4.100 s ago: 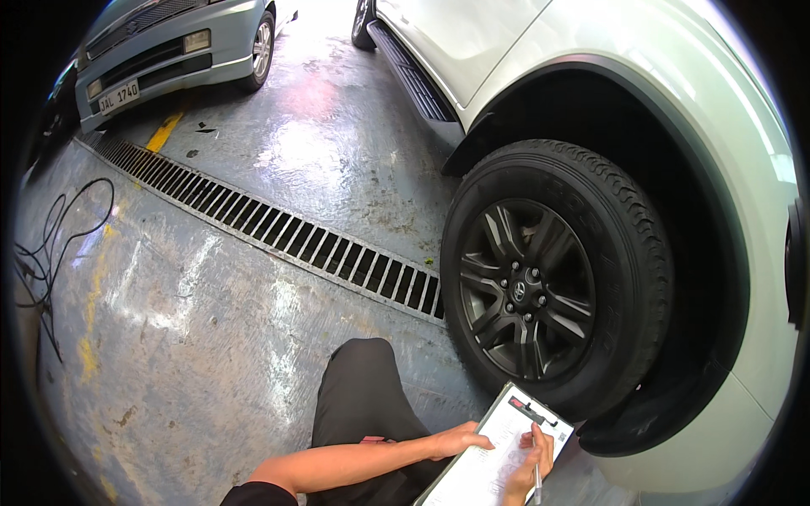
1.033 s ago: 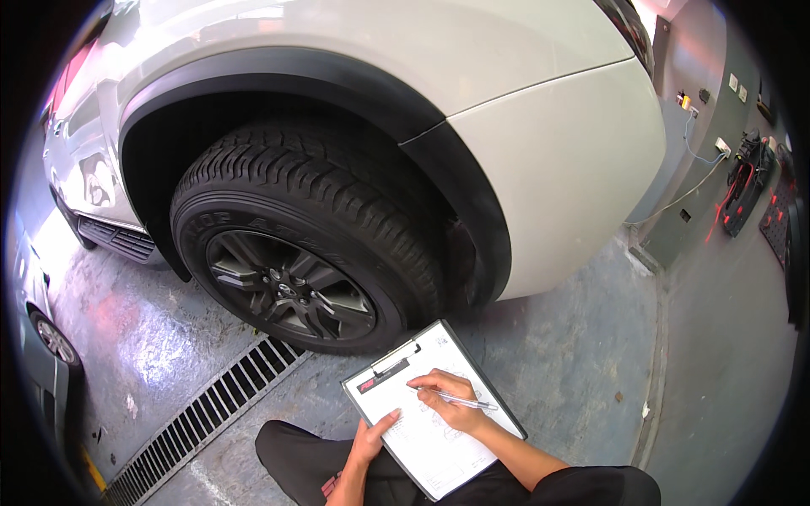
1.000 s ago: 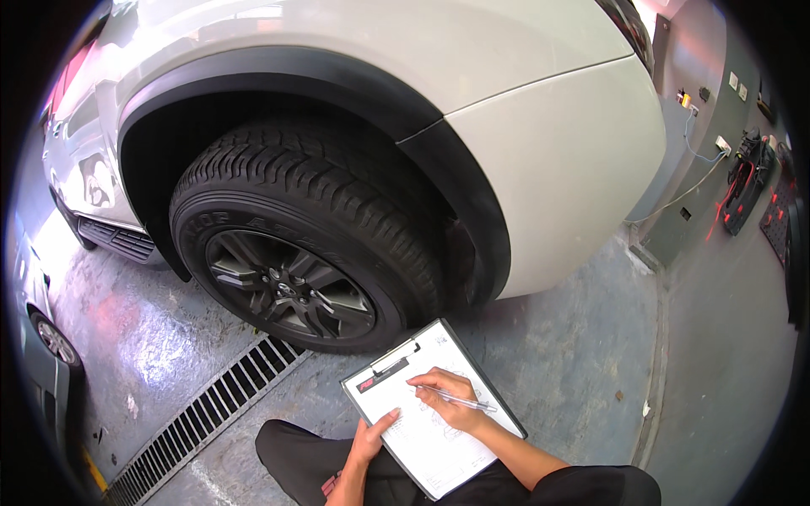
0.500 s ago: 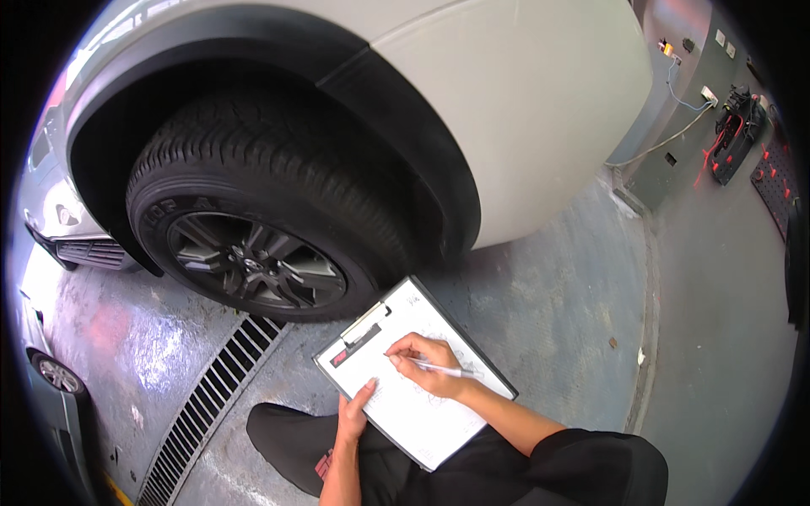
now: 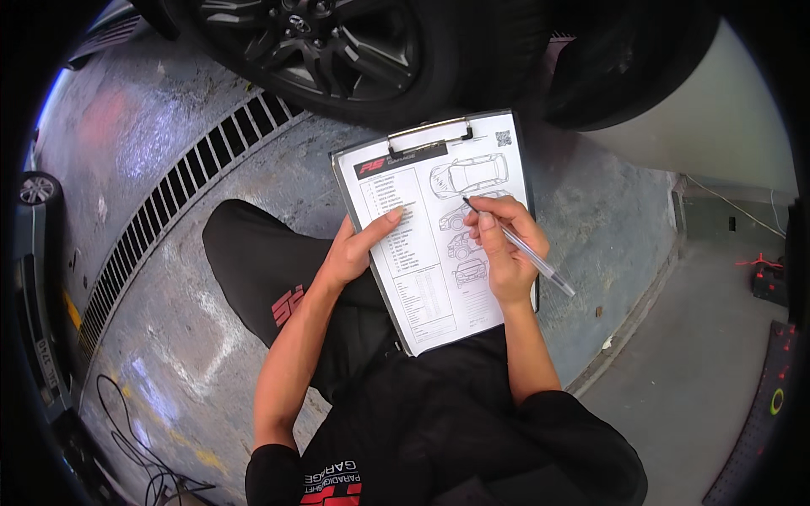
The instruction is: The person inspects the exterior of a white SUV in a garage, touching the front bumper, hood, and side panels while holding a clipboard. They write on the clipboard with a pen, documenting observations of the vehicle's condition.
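Observation:
A clipboard (image 5: pixel 411 132) with a metal clip rests above my lap, slightly tilted. Clamped to it is a printed sheet (image 5: pixel 434 312) with a list, a table and line drawings of a car from several sides. My left hand (image 5: pixel 354 246) grips the board's left edge, its thumb on top of the paper and the other fingers hidden beneath. In my right hand (image 5: pixel 506 244) is a clear ballpoint pen (image 5: pixel 537 263), pinched between thumb and fingers. The pen's tip points at the drawings near the top one; whether it touches the paper I cannot tell.
A car wheel (image 5: pixel 329 51) with a dark alloy rim stands just beyond the clipboard. A floor drain grate (image 5: pixel 181 173) curves along the left. Black cable (image 5: pixel 139 455) lies at the lower left, near another car (image 5: pixel 38 278). A grey wall (image 5: pixel 675 371) rises at right.
The view has tipped down, so the wheel sits higher in the picture. The clipboard has turned more upright before me, and the pen now points at the drawings instead of near the clip.

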Tool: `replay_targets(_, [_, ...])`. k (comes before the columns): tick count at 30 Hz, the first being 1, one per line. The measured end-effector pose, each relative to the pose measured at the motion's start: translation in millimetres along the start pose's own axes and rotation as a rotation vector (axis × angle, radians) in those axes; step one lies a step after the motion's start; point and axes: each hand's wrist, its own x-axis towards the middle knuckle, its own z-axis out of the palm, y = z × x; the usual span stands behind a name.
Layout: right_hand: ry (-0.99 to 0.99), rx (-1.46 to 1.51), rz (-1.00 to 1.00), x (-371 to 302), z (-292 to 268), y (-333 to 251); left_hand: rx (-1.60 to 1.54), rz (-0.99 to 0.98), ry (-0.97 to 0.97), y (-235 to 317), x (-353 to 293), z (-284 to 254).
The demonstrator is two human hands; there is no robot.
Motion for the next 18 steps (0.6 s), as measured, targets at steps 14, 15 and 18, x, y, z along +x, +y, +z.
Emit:
replay_targets(14, [0.007, -0.053, -0.096, 21.9, -12.3, 1.9, 0.014, -0.014, 0.051, -6.1, 1.8, 2.1])
replay_targets(15, [0.011, -0.042, -0.087, 19.9, -11.1, 2.4, 0.011, -0.022, 0.059, -6.6, 1.5, 1.7])
replay_targets(18, [-0.016, -0.043, -0.029, 9.6, -15.4, 8.0, 0.025, -0.019, 0.061, -5.8, 1.8, 1.6])
